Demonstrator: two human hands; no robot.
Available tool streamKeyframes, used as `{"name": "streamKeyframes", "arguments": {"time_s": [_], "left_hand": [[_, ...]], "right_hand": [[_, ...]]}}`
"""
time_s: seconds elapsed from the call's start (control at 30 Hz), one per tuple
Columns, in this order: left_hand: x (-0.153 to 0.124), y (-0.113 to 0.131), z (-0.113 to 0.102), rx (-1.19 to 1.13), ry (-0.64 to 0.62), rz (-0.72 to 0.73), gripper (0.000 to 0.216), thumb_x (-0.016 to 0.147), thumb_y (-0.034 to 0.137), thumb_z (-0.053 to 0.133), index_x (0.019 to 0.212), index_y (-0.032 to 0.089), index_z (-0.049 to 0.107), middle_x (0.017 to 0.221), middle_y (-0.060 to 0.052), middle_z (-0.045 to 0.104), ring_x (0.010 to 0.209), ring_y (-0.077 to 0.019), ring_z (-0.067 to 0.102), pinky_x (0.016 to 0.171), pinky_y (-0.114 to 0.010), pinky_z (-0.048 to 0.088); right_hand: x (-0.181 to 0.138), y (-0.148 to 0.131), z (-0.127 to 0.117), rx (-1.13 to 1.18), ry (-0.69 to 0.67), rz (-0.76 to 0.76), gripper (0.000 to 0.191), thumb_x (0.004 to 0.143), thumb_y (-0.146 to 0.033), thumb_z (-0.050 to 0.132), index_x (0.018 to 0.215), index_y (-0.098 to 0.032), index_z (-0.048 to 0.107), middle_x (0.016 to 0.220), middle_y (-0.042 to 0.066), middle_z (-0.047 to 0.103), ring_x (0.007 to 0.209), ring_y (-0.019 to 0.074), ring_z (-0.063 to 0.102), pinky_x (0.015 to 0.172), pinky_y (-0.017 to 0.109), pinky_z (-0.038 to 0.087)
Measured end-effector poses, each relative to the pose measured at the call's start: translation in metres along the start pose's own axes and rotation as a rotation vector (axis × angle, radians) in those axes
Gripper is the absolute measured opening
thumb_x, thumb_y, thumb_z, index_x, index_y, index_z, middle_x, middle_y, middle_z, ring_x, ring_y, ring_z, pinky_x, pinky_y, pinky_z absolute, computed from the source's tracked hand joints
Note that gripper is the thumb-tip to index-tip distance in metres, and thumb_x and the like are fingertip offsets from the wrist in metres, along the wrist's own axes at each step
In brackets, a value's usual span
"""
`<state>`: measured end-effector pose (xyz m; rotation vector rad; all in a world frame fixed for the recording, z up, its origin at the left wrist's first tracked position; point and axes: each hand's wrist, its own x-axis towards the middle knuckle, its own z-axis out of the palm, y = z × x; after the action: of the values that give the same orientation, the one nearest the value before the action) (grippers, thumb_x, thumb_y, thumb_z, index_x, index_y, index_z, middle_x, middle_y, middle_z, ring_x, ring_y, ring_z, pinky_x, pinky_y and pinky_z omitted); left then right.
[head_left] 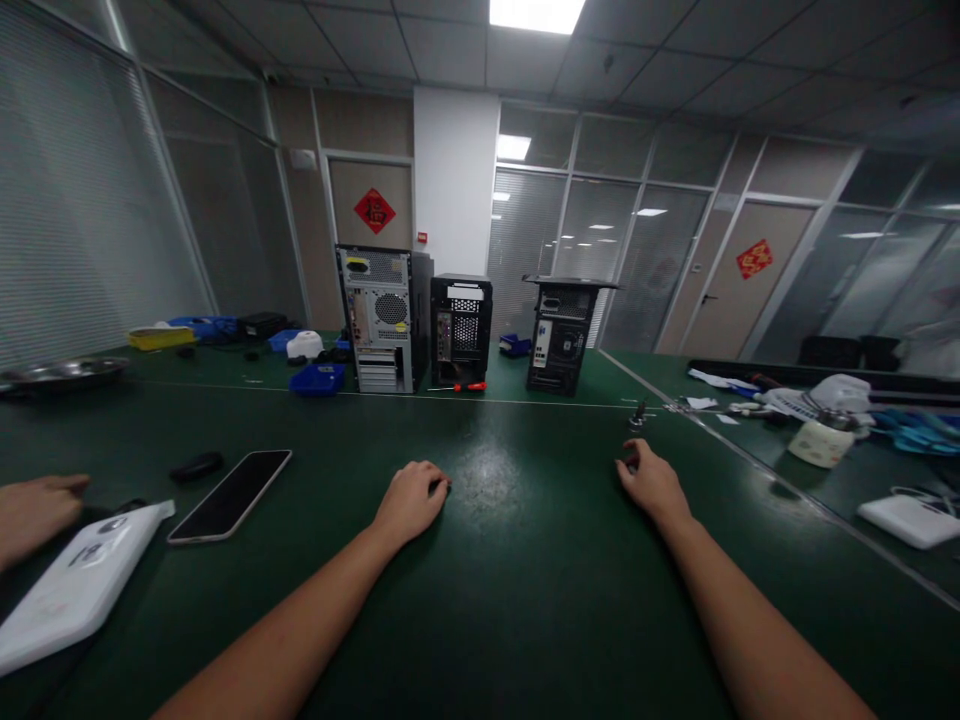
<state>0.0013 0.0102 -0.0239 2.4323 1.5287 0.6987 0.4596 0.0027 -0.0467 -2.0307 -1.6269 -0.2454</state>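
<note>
My left hand (411,500) rests on the green tabletop (510,600) with its fingers loosely curled in; nothing shows in it. Farther right, my right hand (654,482) lies on the table, thumb and forefinger apart, holding nothing. Just beyond its fingertips stands a small dark metal part (637,415), which it does not visibly touch; its kind is too small to tell. Across the table stand three computer cases, backs toward me: a tall grey one (384,320), a smaller black one (461,335) and a black one with a panel on top (559,340). A red-handled screwdriver (470,386) lies before the middle case.
At left are a smartphone (232,497), a black mouse-like object (196,466), a white device (82,580) and another person's hand (37,515). Blue trays (316,379) and a metal dish (64,372) sit farther back. A cream jar (821,440) and a white box (911,520) stand right.
</note>
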Motion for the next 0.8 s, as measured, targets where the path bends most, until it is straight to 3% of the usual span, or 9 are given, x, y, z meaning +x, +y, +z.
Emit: {"name": "streamKeyframes", "arguments": {"time_s": [0.3,0.6,0.8], "left_hand": [[0.001,0.006,-0.004,-0.011,-0.034,-0.005,0.035,0.096,0.033,0.045,0.104,0.021,0.076,0.113,-0.008,0.071,0.106,-0.0256,0.060,0.094,-0.038,0.046],[0.002,0.004,-0.001,-0.007,-0.024,0.008,0.034,0.095,0.033,0.046,0.102,0.023,0.077,0.113,-0.007,0.072,0.107,-0.0253,0.061,0.094,-0.036,0.046],[0.001,0.006,-0.004,-0.015,-0.022,0.000,0.034,0.095,0.032,0.045,0.102,0.021,0.077,0.112,-0.008,0.072,0.107,-0.0258,0.061,0.095,-0.039,0.046]], "right_hand": [[0.002,0.011,-0.004,0.039,0.000,0.028,0.041,0.090,-0.039,0.054,0.128,-0.023,0.051,0.100,0.009,0.073,0.086,0.0261,0.069,0.071,0.035,0.047],[0.006,0.019,0.005,0.266,0.153,-0.103,0.032,0.086,-0.039,0.061,0.114,-0.023,0.061,0.108,0.008,0.070,0.093,0.0233,0.067,0.084,0.036,0.051],[0.004,0.020,0.005,0.350,0.129,-0.029,0.029,0.086,-0.040,0.060,0.109,-0.025,0.068,0.101,0.005,0.074,0.094,0.0235,0.070,0.088,0.038,0.051]]}}
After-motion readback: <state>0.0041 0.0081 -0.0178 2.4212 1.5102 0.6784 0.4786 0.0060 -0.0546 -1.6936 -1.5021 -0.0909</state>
